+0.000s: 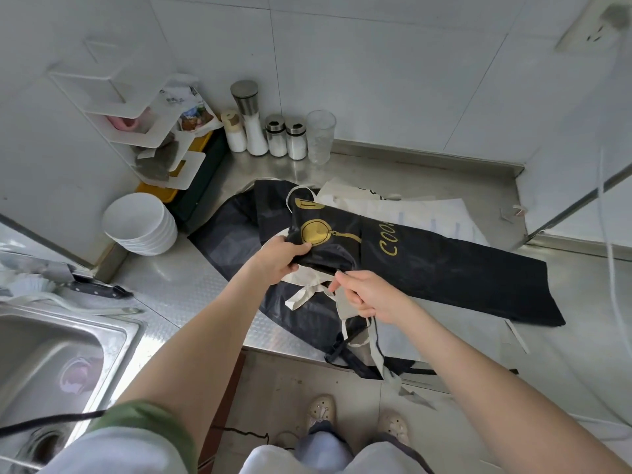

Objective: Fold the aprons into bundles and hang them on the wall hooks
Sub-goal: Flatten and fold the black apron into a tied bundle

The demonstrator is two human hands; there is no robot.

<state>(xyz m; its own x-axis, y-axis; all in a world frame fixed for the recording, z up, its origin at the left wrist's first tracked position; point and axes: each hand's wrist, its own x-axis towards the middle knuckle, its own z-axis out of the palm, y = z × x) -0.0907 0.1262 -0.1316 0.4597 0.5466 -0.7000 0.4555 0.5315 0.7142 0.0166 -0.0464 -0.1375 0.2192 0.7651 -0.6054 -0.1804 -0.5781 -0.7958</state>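
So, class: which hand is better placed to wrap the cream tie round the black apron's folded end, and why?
Probably the right hand: it pinches the cream tie just beside the fold, while the left hand grips the black apron at its folded end, steadying it.

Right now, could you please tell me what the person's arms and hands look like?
Both forearms are bare, and the left hand and right hand show no gloves, watch or rings. The left upper arm has a short white sleeve with an olive-green band; a thin black cord runs beside it. No right sleeve is in view.
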